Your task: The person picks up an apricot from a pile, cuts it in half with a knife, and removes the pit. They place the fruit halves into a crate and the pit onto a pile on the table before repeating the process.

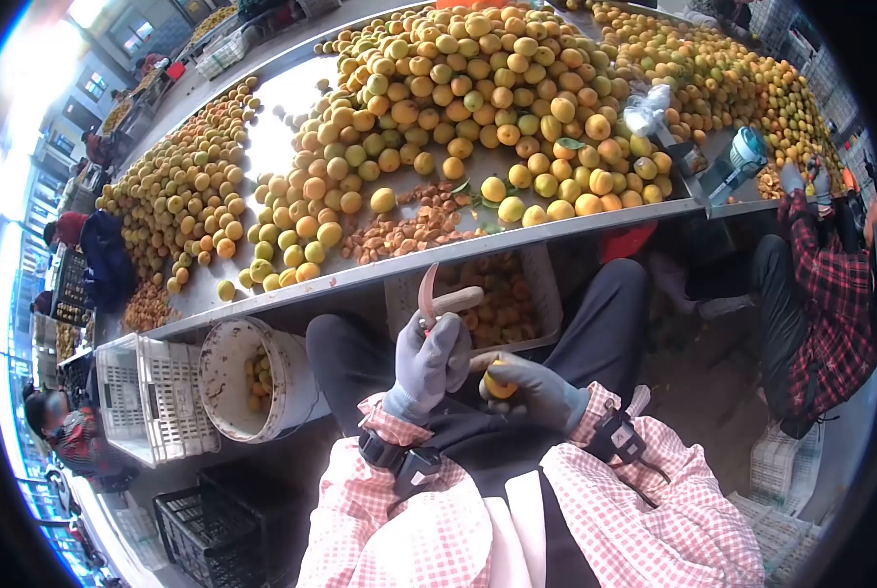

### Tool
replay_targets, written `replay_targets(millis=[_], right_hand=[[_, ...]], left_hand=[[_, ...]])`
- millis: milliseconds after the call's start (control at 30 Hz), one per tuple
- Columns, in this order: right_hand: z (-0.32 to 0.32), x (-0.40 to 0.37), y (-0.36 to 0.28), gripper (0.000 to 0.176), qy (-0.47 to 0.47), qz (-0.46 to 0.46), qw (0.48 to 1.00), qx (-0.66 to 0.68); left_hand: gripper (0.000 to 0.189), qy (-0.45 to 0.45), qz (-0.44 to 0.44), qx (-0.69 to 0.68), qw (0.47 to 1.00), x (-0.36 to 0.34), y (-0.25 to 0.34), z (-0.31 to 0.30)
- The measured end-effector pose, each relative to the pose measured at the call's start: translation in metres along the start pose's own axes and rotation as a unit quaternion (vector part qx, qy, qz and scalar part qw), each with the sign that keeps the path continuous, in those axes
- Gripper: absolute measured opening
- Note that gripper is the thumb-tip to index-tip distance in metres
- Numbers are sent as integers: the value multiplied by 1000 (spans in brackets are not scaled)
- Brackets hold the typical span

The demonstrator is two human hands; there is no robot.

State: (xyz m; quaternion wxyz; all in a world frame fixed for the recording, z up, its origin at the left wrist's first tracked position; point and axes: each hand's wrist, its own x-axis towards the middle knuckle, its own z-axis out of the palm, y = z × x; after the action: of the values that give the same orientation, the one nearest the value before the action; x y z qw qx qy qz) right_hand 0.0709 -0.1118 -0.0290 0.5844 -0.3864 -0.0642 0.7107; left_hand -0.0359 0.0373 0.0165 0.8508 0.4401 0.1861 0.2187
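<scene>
Fruit (500, 380): one yellow fruit sits in the person's right hand, in front of the lap.
Right hand (546, 395): gloved, its fingers curled round the fruit. A snug hold, not a hard squeeze, would stop it rolling and not squash it.
Left hand (425, 370): gloved and closed on the knife, at 9 o'clock from the fruit. A firm fist will help stop the knife twisting.
Knife (427, 292): its curved blade points up, toward 12 o'clock, apart from the fruit. Near the fruit, small slow cuts would be best, with the right fingers out of the blade's way. The glove may not stop a sharp edge.
Crate (553, 328): at 12 o'clock from the fruit, under the table, with opened fruit pieces in it. It is close, so a short reach is enough.
Pail (306, 387): white, at 9 o'clock, past the left knee, with some fruit inside.
Table (360, 284): its long edge runs across the front, past the knees.
Brown bits (409, 235): a small pile on the table at 11 o'clock. They look like pits.
Big heap (478, 73): lots of whole fruit on the table at 12 o'clock.
Co-worker (835, 294): at 2 o'clock, in a red checked top, well apart from the knife.
</scene>
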Motion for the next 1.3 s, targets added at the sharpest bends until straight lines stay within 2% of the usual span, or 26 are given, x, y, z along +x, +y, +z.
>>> replay_targets(millis=[33,100,167,233,300,400,433,467,500,600,633,667,700,767,800,833,867,900,967,1000,1033,1100,1167,1200,1267,1300], right_hand=[[3,-3,2,34,-54,42,997,38],[15,-8,0,36,-44,71,996,39],[17,-8,3,37,-65,112,989,69],[16,-8,7,35,-75,101,990,65],[17,-7,12,33,-85,92,990,59],[15,-1,22,26,-5,24,999,24],[14,3,25,24,57,-31,997,-50],[15,5,27,24,118,-87,982,-122],[17,4,26,24,118,-87,982,-122],[20,4,26,24,146,-102,978,-110],[18,7,30,23,189,-223,920,-262],[18,8,31,22,223,-333,823,-403],[15,8,28,22,223,-333,823,-403],[10,7,16,23,209,-382,687,-582],[12,7,18,23,207,-382,688,-581],[13,6,22,24,146,-248,891,-351],[13,6,23,24,69,-85,991,-83],[12,4,21,24,69,-84,991,-83],[10,0,15,30,-50,32,985,160],[12,0,13,30,-51,33,985,162],[14,-1,10,29,-45,41,990,126],[18,0,10,28,-37,46,994,89],[23,2,16,29,91,3,996,9],[23,0,16,29,91,2,996,9],[23,-4,18,31,60,-83,983,-155],[21,-6,19,31,60,-82,983,-153]], left_hand=[[43,3,-1,0,1000,-2,-2,0],[43,-68,-46,-53,995,-4,-5,0],[41,-79,-64,-52,994,-7,-8,-3],[40,-95,-67,-148,982,-9,-11,-5],[41,-81,-45,-129,987,-9,-13,-6],[46,-29,28,-90,995,-4,-14,-1],[46,-29,28,-90,995,-1,-16,1],[46,30,43,-107,993,2,-18,2],[46,90,58,-123,987,4,-19,1],[45,106,56,-137,983,4,-21,-6],[44,131,54,-172,975,5,-22,-5],[41,205,38,-185,960,8,-21,3],[41,205,38,-186,960,9,-23,6],[37,264,26,-218,939,9,-24,7],[37,266,27,-217,939,8,-22,4],[37,234,19,-197,952,6,-19,-1],[37,201,11,-176,964,6,-16,-5],[38,168,1,-156,973,5,-13,-6],[41,145,3,-168,975,3,-11,-5],[42,67,-5,-181,981,1,-9,-5],[43,-12,-12,-193,981,0,-9,-5],[44,-20,5,-174,985,3,-14,3],[44,157,56,-86,982,7,-22,20],[40,194,43,-112,974,8,-21,23],[36,145,64,-100,982,6,-15,9],[33,96,84,-88,988,4,-11,3]])
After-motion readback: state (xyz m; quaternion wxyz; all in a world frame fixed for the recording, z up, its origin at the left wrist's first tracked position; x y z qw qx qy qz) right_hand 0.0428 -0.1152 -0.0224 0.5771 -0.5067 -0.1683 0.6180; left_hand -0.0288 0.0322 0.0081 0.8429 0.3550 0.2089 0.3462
